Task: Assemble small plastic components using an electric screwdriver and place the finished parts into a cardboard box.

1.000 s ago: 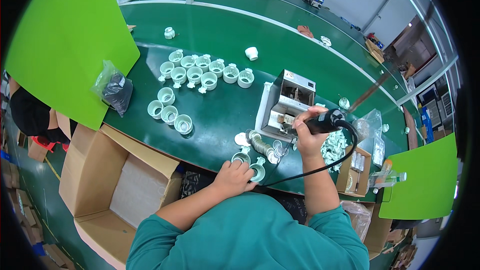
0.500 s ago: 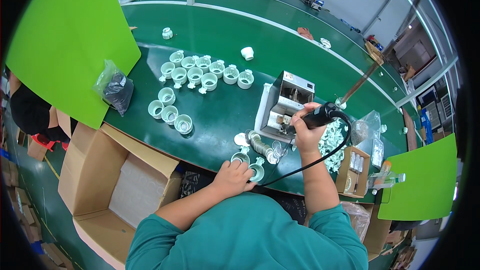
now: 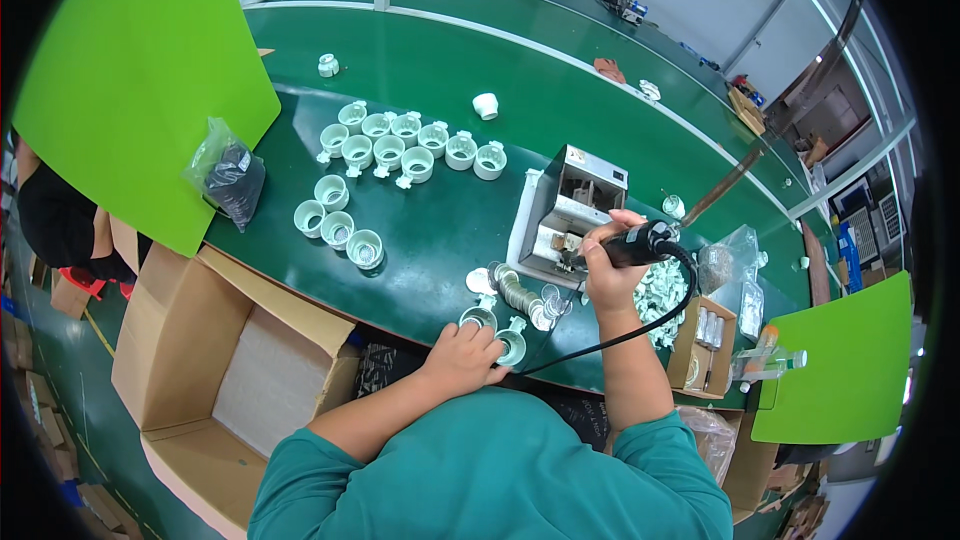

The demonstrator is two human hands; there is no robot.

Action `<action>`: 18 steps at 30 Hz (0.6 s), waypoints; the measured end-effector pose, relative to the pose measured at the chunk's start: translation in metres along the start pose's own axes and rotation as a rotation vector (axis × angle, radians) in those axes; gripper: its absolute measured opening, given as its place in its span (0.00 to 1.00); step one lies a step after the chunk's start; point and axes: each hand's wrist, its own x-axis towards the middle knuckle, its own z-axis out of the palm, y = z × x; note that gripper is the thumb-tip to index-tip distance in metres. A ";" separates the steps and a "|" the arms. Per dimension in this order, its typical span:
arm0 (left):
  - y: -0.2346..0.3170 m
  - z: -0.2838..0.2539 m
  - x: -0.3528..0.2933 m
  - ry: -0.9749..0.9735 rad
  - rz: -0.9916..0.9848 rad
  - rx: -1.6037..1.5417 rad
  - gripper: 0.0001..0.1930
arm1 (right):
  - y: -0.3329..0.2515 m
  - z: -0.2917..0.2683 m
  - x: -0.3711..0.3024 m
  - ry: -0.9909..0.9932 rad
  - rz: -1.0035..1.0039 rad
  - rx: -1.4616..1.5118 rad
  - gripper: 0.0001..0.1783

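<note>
My right hand (image 3: 610, 258) is wrapped round the black handle of a corded hand tool (image 3: 640, 243). Its front end points left at the open front of a silver metal box machine (image 3: 585, 195); its exact tip is hard to make out. At the table's front edge, my left hand (image 3: 462, 355) has its fingers curled over the near rim of a pale round plastic cup with a tab (image 3: 480, 316). A second tabbed cup (image 3: 511, 345) stands just right of those fingers. Beyond them lies a curved row of thin round metal discs (image 3: 517, 292).
Several pale cups (image 3: 388, 150) stand at the back left, with more nearer (image 3: 338, 230). Pale small parts (image 3: 660, 290) are heaped right of the machine, beside a small carton (image 3: 702, 345). A large open carton (image 3: 240, 360) sits at left. Green panels (image 3: 140, 80) flank the table.
The whole view has shifted slightly. The corded tool's handle has tipped a little lower and flatter beside the machine. My left hand stays at the same cup.
</note>
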 end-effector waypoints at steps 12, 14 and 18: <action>0.001 -0.001 -0.001 0.023 0.004 -0.005 0.19 | -0.008 -0.001 0.005 0.081 0.175 0.047 0.26; -0.001 -0.002 0.001 0.011 0.006 0.009 0.19 | -0.014 0.006 0.002 0.015 -0.077 0.045 0.26; 0.000 0.001 -0.004 -0.034 -0.001 0.005 0.18 | -0.005 -0.001 -0.001 0.000 -0.091 0.021 0.26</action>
